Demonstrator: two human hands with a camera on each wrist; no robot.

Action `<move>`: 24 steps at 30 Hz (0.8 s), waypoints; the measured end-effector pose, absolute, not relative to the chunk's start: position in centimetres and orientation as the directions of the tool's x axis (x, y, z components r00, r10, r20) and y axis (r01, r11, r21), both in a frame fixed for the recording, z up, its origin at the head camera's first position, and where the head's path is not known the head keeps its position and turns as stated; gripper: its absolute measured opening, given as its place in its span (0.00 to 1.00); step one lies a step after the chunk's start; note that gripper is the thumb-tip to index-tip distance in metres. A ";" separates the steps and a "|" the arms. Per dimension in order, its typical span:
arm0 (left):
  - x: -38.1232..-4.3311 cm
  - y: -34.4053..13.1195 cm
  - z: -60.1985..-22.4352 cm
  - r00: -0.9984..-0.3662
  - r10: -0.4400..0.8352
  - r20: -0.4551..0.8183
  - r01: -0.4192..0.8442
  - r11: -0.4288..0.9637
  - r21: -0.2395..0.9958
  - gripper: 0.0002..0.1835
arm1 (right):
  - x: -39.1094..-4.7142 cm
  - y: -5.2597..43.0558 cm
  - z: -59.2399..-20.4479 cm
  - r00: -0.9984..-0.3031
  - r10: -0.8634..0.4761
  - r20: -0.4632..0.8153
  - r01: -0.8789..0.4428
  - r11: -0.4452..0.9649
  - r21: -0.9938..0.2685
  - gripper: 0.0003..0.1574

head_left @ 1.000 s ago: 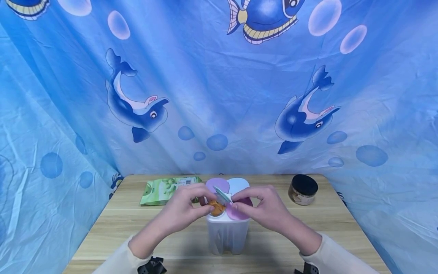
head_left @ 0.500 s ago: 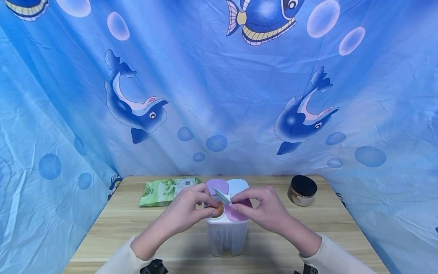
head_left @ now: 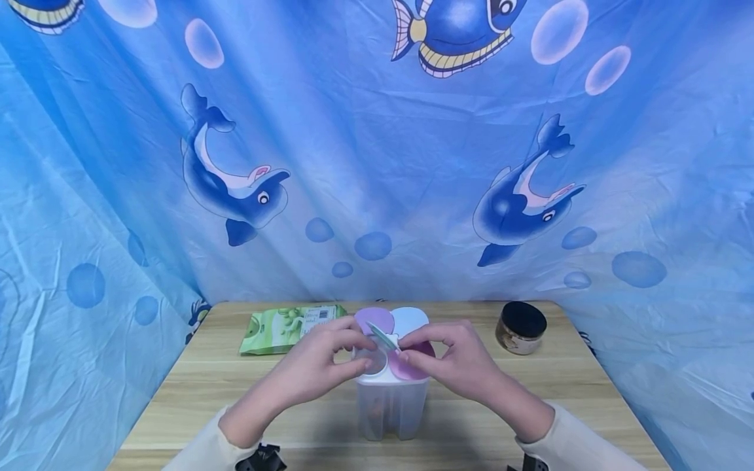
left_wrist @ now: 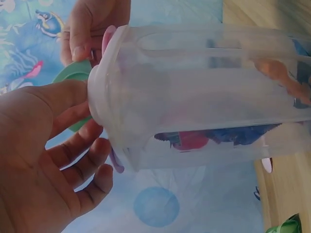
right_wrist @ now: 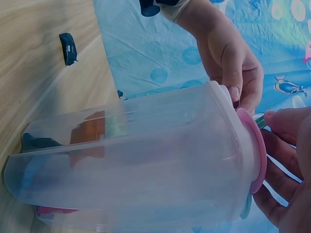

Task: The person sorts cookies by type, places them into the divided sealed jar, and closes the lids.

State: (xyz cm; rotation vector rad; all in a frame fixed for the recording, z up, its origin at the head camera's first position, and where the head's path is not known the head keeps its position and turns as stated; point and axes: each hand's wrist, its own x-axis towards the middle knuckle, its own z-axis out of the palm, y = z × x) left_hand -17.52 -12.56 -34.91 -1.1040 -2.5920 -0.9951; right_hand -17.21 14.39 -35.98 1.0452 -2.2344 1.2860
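A translucent container (head_left: 393, 412) stands on the table, topped by round lids in purple (head_left: 374, 319), pale blue (head_left: 410, 320) and pink (head_left: 406, 370). Its front-left opening is uncovered. My right hand (head_left: 450, 360) pinches the raised, tilted green lid (head_left: 383, 335) between thumb and fingers. Over the opening, my left hand (head_left: 326, 353) holds nothing, its fingers relaxed at the white rim (left_wrist: 99, 94) in the left wrist view. Low inside the container shows an orange packet (right_wrist: 90, 133). Red and dark blue wrapped pieces (left_wrist: 218, 137) lie in another part of it.
A green printed bag (head_left: 277, 330) lies at the back left of the table (head_left: 235, 399). At the back right stands a black-lidded jar (head_left: 521, 327). A small dark packet (right_wrist: 69, 49) is on the table in the right wrist view. A blue sea-pattern curtain (head_left: 377, 163) hangs behind.
The orange packet has left my left hand and dropped through the opening into the container. My left fingers have loosened. The right hand keeps the green lid raised in the same place.
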 end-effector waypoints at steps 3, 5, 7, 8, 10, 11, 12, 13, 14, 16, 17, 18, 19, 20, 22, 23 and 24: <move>-17.4 -13.3 -35.2 -0.711 0.570 0.411 0.694 0.479 0.537 0.10 | -17.2 14.4 -36.0 -0.661 -0.417 0.624 -0.748 0.303 -0.590 0.11; -17.3 -13.9 -35.4 -0.719 0.553 0.421 0.687 0.480 0.545 0.11 | -17.2 14.3 -36.0 -0.658 -0.413 0.629 -0.751 0.292 -0.593 0.11; -17.1 -14.8 -35.7 -0.742 0.531 0.410 0.664 0.498 0.558 0.12 | -17.2 14.2 -36.1 -0.654 -0.411 0.636 -0.754 0.285 -0.592 0.11; -17.0 -15.2 -36.0 -0.757 0.521 0.394 0.647 0.511 0.567 0.12 | -17.2 14.2 -36.1 -0.652 -0.409 0.638 -0.755 0.282 -0.592 0.11; -16.7 -16.2 -36.5 -0.785 0.504 0.361 0.612 0.539 0.579 0.12 | -17.2 14.1 -36.2 -0.652 -0.408 0.640 -0.756 0.278 -0.593 0.11; -16.6 -16.7 -36.8 -0.797 0.498 0.343 0.596 0.551 0.584 0.12 | -17.2 14.1 -36.2 -0.653 -0.409 0.638 -0.755 0.278 -0.594 0.12; -16.4 -17.2 -37.1 -0.807 0.493 0.327 0.581 0.560 0.591 0.11 | -17.2 14.1 -36.2 -0.655 -0.409 0.636 -0.753 0.279 -0.596 0.12; -16.3 -17.7 -37.5 -0.815 0.489 0.312 0.568 0.564 0.599 0.11 | -17.2 14.2 -36.2 -0.657 -0.410 0.633 -0.751 0.277 -0.599 0.12; -16.2 -18.3 -37.9 -0.823 0.483 0.299 0.554 0.567 0.609 0.11 | -17.3 14.2 -36.2 -0.658 -0.410 0.632 -0.750 0.276 -0.602 0.12; -16.0 -19.4 -38.8 -0.840 0.471 0.268 0.522 0.568 0.637 0.10 | -17.4 14.2 -36.2 -0.656 -0.413 0.632 -0.751 0.271 -0.602 0.13; -16.0 -20.0 -39.2 -0.849 0.466 0.249 0.503 0.568 0.651 0.10 | -17.4 14.2 -36.2 -0.654 -0.414 0.633 -0.752 0.270 -0.601 0.13; -15.9 -20.6 -39.7 -0.857 0.461 0.230 0.484 0.568 0.666 0.10 | -17.4 14.2 -36.2 -0.653 -0.414 0.634 -0.753 0.269 -0.601 0.13; -15.9 -21.1 -40.3 -0.865 0.456 0.210 0.465 0.569 0.679 0.10 | -17.5 14.2 -36.2 -0.650 -0.414 0.637 -0.756 0.265 -0.599 0.12; -15.8 -21.7 -40.8 -0.871 0.453 0.188 0.445 0.570 0.691 0.10 | -17.5 14.2 -36.2 -0.647 -0.413 0.641 -0.758 0.263 -0.596 0.12; -15.7 -22.7 -42.0 -0.888 0.443 0.126 0.391 0.579 0.716 0.11 | -17.4 14.2 -36.2 -0.647 -0.410 0.643 -0.759 0.262 -0.596 0.12; -15.6 -23.2 -42.7 -0.894 0.437 0.099 0.366 0.584 0.725 0.12 | -17.4 14.2 -36.2 -0.645 -0.409 0.646 -0.761 0.261 -0.594 0.12; -15.6 -23.7 -43.4 -0.899 0.431 0.074 0.342 0.589 0.732 0.12 | -17.4 14.2 -36.1 -0.642 -0.409 0.648 -0.763 0.259 -0.592 0.12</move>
